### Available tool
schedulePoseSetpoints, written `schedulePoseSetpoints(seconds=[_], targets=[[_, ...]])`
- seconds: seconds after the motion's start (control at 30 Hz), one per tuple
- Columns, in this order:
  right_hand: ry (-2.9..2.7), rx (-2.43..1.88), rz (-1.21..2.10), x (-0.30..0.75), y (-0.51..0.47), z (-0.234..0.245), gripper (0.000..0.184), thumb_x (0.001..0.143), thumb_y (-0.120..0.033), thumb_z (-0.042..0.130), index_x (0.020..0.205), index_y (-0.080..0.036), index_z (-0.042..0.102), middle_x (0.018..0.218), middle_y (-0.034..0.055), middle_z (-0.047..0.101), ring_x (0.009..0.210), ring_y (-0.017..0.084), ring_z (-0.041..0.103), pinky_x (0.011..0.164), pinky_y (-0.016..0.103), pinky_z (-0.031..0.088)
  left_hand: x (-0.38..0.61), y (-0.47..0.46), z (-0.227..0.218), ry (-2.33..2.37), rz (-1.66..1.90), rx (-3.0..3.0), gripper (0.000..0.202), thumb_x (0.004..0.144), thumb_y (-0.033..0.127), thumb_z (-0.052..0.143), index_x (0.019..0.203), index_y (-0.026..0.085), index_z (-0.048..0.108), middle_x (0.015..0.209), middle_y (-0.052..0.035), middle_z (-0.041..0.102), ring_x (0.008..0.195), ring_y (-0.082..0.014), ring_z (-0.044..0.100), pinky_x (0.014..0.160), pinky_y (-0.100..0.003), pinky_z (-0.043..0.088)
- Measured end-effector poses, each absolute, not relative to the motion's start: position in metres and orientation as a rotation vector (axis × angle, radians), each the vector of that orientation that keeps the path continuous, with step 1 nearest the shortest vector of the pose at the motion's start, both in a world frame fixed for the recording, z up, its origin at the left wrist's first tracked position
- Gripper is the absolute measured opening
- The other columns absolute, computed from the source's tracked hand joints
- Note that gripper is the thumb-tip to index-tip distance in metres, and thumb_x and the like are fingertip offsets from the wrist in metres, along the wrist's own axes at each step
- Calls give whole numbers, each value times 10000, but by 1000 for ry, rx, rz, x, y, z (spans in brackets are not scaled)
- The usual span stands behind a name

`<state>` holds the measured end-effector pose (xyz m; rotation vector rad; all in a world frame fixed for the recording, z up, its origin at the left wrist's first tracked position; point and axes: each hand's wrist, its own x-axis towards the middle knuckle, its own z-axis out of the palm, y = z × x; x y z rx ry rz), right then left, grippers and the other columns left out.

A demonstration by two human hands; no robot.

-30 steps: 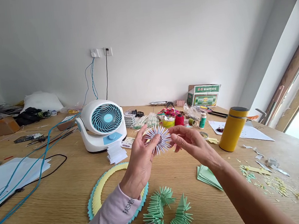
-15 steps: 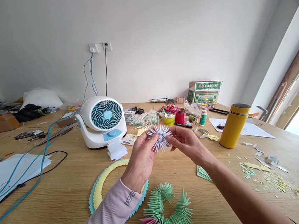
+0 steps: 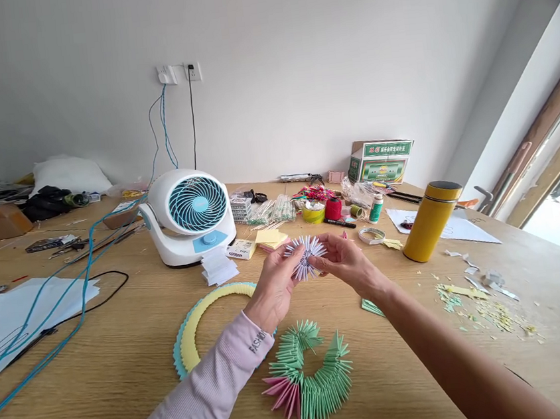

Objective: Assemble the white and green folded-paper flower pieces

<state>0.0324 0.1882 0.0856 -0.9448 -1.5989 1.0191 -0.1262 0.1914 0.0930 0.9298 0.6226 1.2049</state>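
Above the table, my left hand and my right hand pinch a round white folded-paper piece from both sides. Its thin spikes fan out like a star, and both thumbs press near its centre. Below my hands lies an open ring of green folded-paper pieces with a few pink pieces at its lower left. Partly behind my left forearm is a yellow and blue folded-paper ring. A small stack of green paper shows beside my right wrist.
A white fan stands behind on the left, with white paper slips before it. To the right are a yellow bottle, a tape roll and paper scraps. Blue cables cross the left side.
The camera view has shifted slightly, moving the tabletop things up in the picture. Both hands keep hold of the white paper piece, which seems turned a little.
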Motion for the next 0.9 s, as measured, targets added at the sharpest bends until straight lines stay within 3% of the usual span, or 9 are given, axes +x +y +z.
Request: schedulePoseSetpoints(seconds=[0.17, 0.3, 0.57, 0.73, 0.9], targets=[[-1548, -958, 955, 38, 183, 77, 418, 753, -445, 785, 990, -187, 558, 881, 29, 656, 731, 145, 637, 585, 254, 497, -123, 190, 89, 697, 1188, 1066, 437, 611, 325, 877, 967, 136, 709, 913, -51, 720, 793, -139, 645, 748, -261, 487], [-1611, -947, 922, 40, 182, 74, 377, 777, -462, 762, 926, -182, 558, 883, 27, 641, 777, 151, 633, 675, 278, 512, -125, 193, 85, 747, 1197, 1128, 452, 576, 300, 894, 951, 127, 711, 871, -42, 712, 757, -130, 631, 736, -256, 484], [-1677, -981, 866, 43, 185, 69, 386, 781, -489, 753, 936, -184, 574, 861, 21, 623, 758, 157, 607, 680, 299, 511, -128, 196, 82, 772, 1175, 1246, 425, 593, 309, 885, 947, 140, 719, 894, -58, 717, 733, -138, 626, 670, -246, 492], [-1699, -944, 898, 44, 183, 72, 344, 805, -450, 745, 917, -181, 564, 842, 8, 600, 747, 141, 596, 664, 279, 496, -130, 198, 82, 774, 1173, 1274, 453, 617, 337, 871, 995, 144, 711, 965, -60, 704, 767, -136, 627, 710, -253, 501], [-1682, -936, 944, 45, 182, 72, 400, 791, -450, 758, 1012, -184, 558, 921, 42, 645, 817, 167, 637, 728, 311, 522, -132, 196, 84, 783, 1122, 1319, 437, 669, 354, 838, 1035, 150, 715, 1032, -81, 704, 859, -165, 641, 755, -267, 506]])
